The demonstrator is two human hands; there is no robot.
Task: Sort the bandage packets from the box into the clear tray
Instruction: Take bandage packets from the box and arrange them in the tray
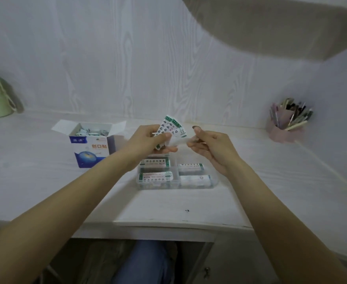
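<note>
Item: your left hand (148, 138) grips fanned bandage packets (171, 128); right hand (209, 144) pinches one, so peel singly, lay flat in clear tray (214, 182).

Glossy printed paper packets (171, 130) fanned in the left hand (148, 140), clear smooth plastic tray (214, 182) beneath both hands, glossy cardboard box (90, 149) left of them, matt pale wood-grain desk (168, 206) under all, matching wood-grain wall (127, 58) beyond the fingers.

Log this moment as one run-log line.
left hand: holds fanned bandage packets | right hand: pinches one packet | tray: packets in four sections | box: open, packets left
</note>
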